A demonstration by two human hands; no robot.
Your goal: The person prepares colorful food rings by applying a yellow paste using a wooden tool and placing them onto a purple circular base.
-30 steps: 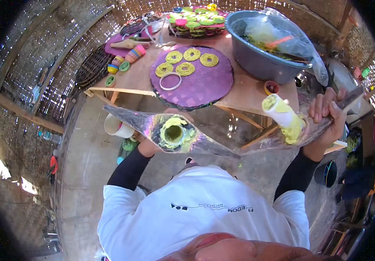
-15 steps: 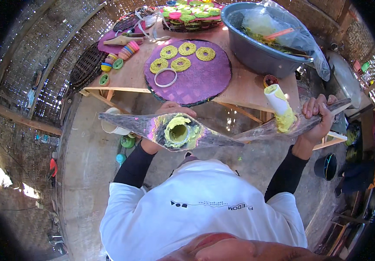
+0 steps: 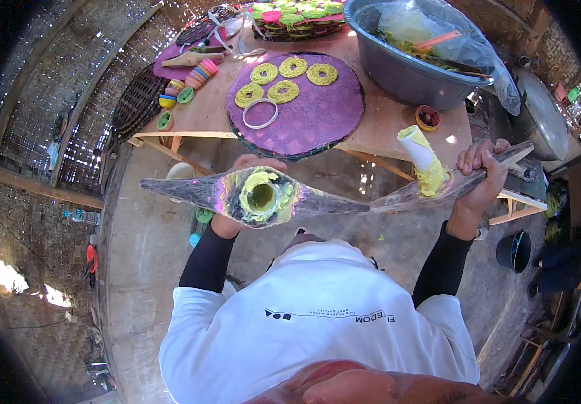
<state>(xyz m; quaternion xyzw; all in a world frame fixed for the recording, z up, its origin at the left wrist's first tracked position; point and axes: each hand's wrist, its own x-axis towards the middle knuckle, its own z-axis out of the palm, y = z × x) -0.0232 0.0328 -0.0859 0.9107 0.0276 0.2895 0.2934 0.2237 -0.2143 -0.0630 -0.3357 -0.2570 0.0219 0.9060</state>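
Both hands are holding a clear plastic sheet [image 3: 344,202] in open space below the bench [image 3: 398,128] edge: right hand [image 3: 482,172] clenching one end, left hand [image 3: 250,168] seemingly cupping underneath its yellow dough ring [image 3: 261,195].

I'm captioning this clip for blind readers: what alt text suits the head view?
Both hands stretch a clear plastic sheet carrying a yellow-green dough ring; the right hand also grips a white roller. Beyond, four rings lie on a purple mat.

I see a round mat [image 3: 317,118] at the table's [image 3: 203,118] near edge, four dough rings [image 3: 283,81] and a hoop [image 3: 261,113] on it. The basin [image 3: 411,74] sits at the right edge, small caps [image 3: 181,91] near the left edge.
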